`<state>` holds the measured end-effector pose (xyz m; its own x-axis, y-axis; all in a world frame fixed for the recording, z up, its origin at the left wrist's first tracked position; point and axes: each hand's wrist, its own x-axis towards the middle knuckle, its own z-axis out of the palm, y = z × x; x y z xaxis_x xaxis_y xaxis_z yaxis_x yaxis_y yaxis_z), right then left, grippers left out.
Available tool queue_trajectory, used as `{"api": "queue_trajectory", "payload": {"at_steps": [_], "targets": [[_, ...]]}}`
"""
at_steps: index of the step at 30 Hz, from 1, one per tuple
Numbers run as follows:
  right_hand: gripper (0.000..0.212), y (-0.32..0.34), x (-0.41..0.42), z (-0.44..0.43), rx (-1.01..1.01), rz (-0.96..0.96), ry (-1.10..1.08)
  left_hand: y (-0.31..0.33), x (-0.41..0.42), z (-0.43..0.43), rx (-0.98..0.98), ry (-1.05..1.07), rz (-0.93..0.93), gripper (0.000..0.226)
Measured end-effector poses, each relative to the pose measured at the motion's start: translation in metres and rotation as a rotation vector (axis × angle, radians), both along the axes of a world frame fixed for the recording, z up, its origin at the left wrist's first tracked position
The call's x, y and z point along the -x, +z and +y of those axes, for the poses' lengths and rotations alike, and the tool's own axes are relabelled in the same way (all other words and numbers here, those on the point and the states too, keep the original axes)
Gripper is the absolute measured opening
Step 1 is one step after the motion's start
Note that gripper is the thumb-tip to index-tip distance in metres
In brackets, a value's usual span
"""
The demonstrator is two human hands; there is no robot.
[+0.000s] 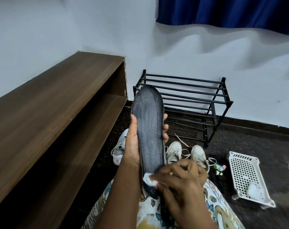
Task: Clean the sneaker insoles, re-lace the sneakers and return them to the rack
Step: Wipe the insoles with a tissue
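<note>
In the centre of the frame the left hand [132, 146] holds the dark insole [149, 129] upright, thumb on its left edge and fingers [165, 126] curled round the right edge. At lower centre the right hand [181, 177] pinches a white wipe [148, 178] against the insole's heel end. Behind stands the black rack [190, 96], with white sneakers [174, 152] on the floor before it.

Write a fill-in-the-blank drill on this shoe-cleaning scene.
The left hand holds a dark ____ upright.
The right hand holds a ____ wipe against it.
Two white sneakers stand before the black ____.
The perforated basket lies on the person's ____ side.
Missing: insole; white; rack; right.
</note>
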<state>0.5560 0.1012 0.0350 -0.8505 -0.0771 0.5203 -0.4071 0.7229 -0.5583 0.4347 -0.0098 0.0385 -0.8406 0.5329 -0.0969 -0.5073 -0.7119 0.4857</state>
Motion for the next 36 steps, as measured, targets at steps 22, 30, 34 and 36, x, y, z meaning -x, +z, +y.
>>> {"api": "queue_trajectory", "payload": {"at_steps": [22, 30, 34, 36], "targets": [[0.015, 0.017, 0.046, 0.01, -0.066, 0.101, -0.061, 0.006, -0.007, 0.003, -0.089, -0.12, -0.02, 0.095], [0.019, 0.022, 0.076, -0.005, -0.098, 0.127, -0.187, 0.004, -0.007, 0.006, -0.014, -0.075, -0.06, 0.089], [0.023, 0.009, 0.051, -0.005, -0.143, 0.054, -0.088, -0.002, -0.005, 0.002, -0.04, -0.12, -0.069, 0.09], [0.022, 0.008, 0.038, 0.0, -0.139, 0.044, -0.053, -0.005, -0.005, 0.003, -0.053, -0.058, -0.044, 0.088]]}}
